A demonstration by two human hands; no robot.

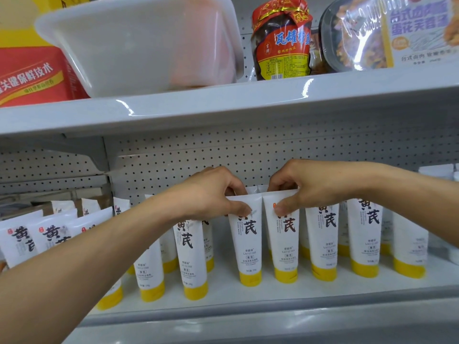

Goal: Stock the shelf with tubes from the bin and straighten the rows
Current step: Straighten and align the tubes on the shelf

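Observation:
Several white tubes with yellow caps stand cap-down in rows on the grey lower shelf (248,316). My left hand (213,192) pinches the top edge of one front-row tube (247,247), thumb on its face. My right hand (305,184) pinches the top of the neighbouring tube (285,244) just to its right. Both tubes stand upright, side by side, touching. More tubes stand behind them and to either side; those at the far left (22,239) lean. A white plastic bin (129,43) sits on the upper shelf at left; its contents are hidden.
On the upper shelf (248,105) stand a red and yellow box (32,70), a dark jar with a red label (282,40) and a black packaged meal tray (387,33). Perforated back panel (273,150) lies behind the tubes. White items (437,172) sit at far right.

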